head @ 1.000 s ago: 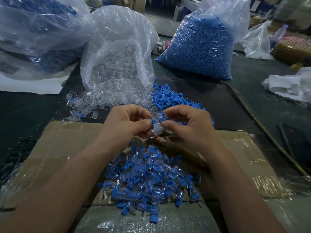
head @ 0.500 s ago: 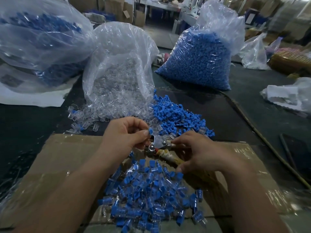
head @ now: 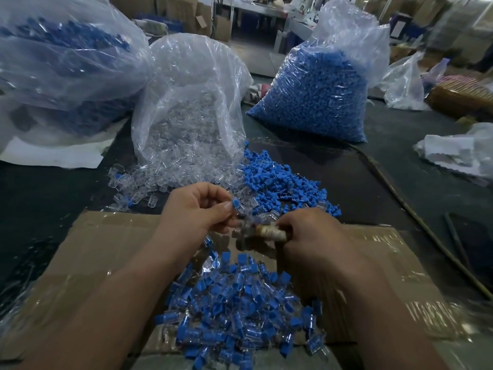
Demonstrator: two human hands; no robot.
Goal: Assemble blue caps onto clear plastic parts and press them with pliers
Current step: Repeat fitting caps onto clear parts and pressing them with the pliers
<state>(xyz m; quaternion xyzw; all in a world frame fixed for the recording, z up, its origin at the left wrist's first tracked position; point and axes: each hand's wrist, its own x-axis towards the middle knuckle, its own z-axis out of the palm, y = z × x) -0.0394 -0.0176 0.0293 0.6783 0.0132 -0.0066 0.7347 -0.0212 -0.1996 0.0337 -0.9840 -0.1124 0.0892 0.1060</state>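
My left hand point(head: 197, 206) pinches a clear plastic part with a blue cap point(head: 238, 205) between thumb and fingers. My right hand point(head: 312, 236) grips the wrapped handles of the pliers point(head: 260, 231), whose metal jaws point left at the capped part, just below it. A heap of capped parts point(head: 240, 311) lies on the cardboard point(head: 106, 249) under my forearms. Loose blue caps point(head: 277, 180) and loose clear parts point(head: 149, 180) are spread on the dark table beyond my hands.
A bag of clear parts point(head: 192, 108) stands behind my left hand, a bag of blue caps point(head: 317, 89) at the back right, another large bag point(head: 61, 62) at the back left. A cable point(head: 416, 217) runs along the right; white plastic point(head: 458, 153) lies at the far right.
My right hand left the part, took hold of the pliers on the cardboard and raised their jaws to the capped part in my left hand.
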